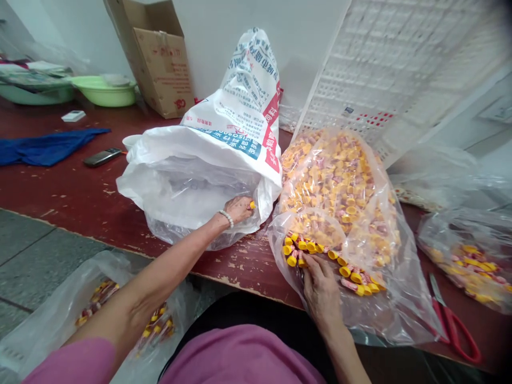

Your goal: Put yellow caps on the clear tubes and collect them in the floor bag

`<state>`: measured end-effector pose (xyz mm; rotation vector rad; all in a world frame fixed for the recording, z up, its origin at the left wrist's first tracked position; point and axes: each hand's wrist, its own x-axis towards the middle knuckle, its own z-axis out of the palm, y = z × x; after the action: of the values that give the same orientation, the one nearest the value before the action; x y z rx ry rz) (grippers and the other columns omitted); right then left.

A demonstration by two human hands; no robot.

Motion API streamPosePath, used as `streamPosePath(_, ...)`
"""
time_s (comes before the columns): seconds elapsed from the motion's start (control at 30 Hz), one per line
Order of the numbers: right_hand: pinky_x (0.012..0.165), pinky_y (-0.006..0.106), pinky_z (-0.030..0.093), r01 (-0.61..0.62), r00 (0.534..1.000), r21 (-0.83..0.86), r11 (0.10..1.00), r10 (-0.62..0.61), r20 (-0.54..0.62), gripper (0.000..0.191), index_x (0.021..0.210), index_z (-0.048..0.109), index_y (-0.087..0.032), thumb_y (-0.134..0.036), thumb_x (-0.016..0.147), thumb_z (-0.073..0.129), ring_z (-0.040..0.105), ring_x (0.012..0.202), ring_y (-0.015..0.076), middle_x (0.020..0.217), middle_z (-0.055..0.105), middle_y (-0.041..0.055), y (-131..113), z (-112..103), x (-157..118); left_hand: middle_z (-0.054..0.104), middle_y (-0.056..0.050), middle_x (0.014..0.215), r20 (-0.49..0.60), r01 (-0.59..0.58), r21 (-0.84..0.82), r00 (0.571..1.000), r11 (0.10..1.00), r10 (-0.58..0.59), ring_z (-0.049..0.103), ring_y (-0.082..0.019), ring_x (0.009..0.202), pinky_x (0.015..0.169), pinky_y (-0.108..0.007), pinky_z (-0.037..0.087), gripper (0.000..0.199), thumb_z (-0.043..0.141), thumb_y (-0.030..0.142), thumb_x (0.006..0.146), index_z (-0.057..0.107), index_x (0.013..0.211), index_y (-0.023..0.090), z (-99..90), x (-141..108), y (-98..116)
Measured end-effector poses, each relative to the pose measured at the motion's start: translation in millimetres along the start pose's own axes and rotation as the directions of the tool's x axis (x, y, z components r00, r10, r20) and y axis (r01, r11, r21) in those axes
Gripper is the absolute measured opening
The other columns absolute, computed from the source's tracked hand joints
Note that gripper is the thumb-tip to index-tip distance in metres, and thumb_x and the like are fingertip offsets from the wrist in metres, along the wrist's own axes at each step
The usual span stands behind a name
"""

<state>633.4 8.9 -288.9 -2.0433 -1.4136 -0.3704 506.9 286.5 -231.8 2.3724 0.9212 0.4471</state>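
Observation:
My left hand (239, 209), with a beaded bracelet at the wrist, is closed around a small yellow-ended piece at the right side of the mouth of a large white printed sack (228, 120). The sack lies on its side with a clear liner in its opening. To the right, a big clear plastic bag (404, 298) holds many yellow-capped pieces (340, 176). My right hand (320, 288) reaches into that bag's opening, its fingers bent against the nearest pieces; whether it grips one is hidden.
Red scissors (456, 325) and another bag of pieces (472, 264) lie at the right. A phone (103, 157), blue cloth (52, 146), green basin (104, 92) and carton (166, 69) are at the left. A white perforated panel (380, 69) leans behind. Below left is an open bag (44, 320).

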Motion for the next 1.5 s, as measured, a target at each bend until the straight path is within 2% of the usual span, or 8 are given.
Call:
streamPosePath(0.2,0.083,0.04,0.051,-0.239,0.967,0.174,0.955,0.251,-0.047,0.029,0.104,0.062,-0.016,-0.038,0.087,0.052,0.062,0.088,0.0217,0.097,0.067,0.0112,9,-11,3,0.062,-0.005,0.069,-0.08,0.083,-0.127,0.992,0.988,-0.093,0.053,-0.017,0.064,0.06,-0.026,0.039,0.026,0.054,0.031,0.072,0.067,0.086,0.013,-11.5,-14,-16)
streamPosePath(0.3,0.085,0.042,0.05,-0.434,0.879,0.316,0.843,0.474,-0.057,0.034,0.102,0.063,-0.016,-0.043,0.083,0.057,0.063,0.088,0.0225,0.098,0.068,0.0109,4,-22,3,0.065,-0.006,0.082,-0.133,0.112,-0.221,0.981,0.969,-0.143,0.056,-0.017,0.071,0.061,-0.025,0.042,0.043,0.053,0.041,0.075,0.062,0.104,0.01,-27.4,-39,-26)
streamPosePath(0.4,0.08,0.04,0.052,-0.446,0.843,0.544,0.71,0.538,-0.012,0.032,0.1,0.062,-0.016,-0.042,0.083,0.058,0.064,0.086,0.0209,0.096,0.068,0.0088,-26,-37,10,0.066,-0.007,0.095,-0.128,0.079,-0.351,0.983,0.933,-0.131,0.059,-0.018,0.08,0.067,-0.025,0.045,0.043,0.057,0.042,0.076,0.06,0.106,0.012,-39.6,-75,-20)
streamPosePath(0.63,0.084,0.031,0.051,-0.025,0.996,0.571,0.821,0.067,-0.053,0.018,0.105,0.059,-0.021,-0.018,0.088,0.053,0.063,0.091,0.0147,0.098,0.066,0.004,-103,-63,40,0.066,-0.005,0.099,0.085,0.003,-0.492,0.995,0.871,0.045,0.059,-0.017,0.087,0.079,-0.026,0.045,0.029,0.062,0.031,0.079,0.063,0.104,0.017,-40.9,-150,35)
streamPosePath(0.83,0.082,0.025,0.052,0.215,0.953,0.491,0.844,-0.292,0.086,0.027,0.114,0.053,-0.021,-0.011,0.089,0.047,0.063,0.094,0.013,0.101,0.066,0.0053,-111,-65,42,0.064,-0.006,0.104,0.227,0.002,-0.567,0.962,0.823,0.154,0.058,-0.018,0.094,0.085,-0.027,0.043,0.024,0.059,0.027,0.081,0.064,0.102,0.017,-23.4,-168,52)
streamPosePath(1.07,0.097,0.042,0.043,0.064,0.987,0.467,0.882,-0.126,0.103,0.024,0.107,0.05,-0.021,-0.024,0.084,0.057,0.05,0.116,0.0221,0.12,0.052,0.011,-106,-77,39,0.06,-0.004,0.088,0.341,0.205,-0.687,0.938,0.698,0.06,0.056,-0.014,0.072,0.063,-0.024,0.044,0.027,0.062,0.033,0.079,0.06,0.099,0.015,-16.9,-173,54)
streamPosePath(1.23,0.094,0.045,0.042,0.144,0.949,0.379,0.914,-0.236,0.207,0.065,0.112,0.042,-0.021,-0.033,0.06,0.079,0.048,0.113,0.0273,0.121,0.049,0.0117,-110,-56,20,0.048,0.002,0.07,0.355,0.235,-0.785,0.929,0.573,0.105,0.045,-0.009,0.06,0.054,-0.019,0.035,0.02,0.066,0.029,0.075,0.054,0.08,0.014,-7.5,-178,61)
streamPosePath(1.5,0.085,0.042,0.045,0.095,0.975,0.389,0.916,-0.164,0.148,0.075,0.109,0.04,-0.021,-0.032,0.048,0.082,0.05,0.105,0.0269,0.116,0.052,0.0111,-112,-33,10,0.05,0.0,0.065,0.457,0.436,-0.878,0.886,0.198,0.075,0.041,-0.007,0.056,0.05,-0.018,0.029,0.021,0.068,0.026,0.071,0.053,0.074,0.011,10.8,-185,72)
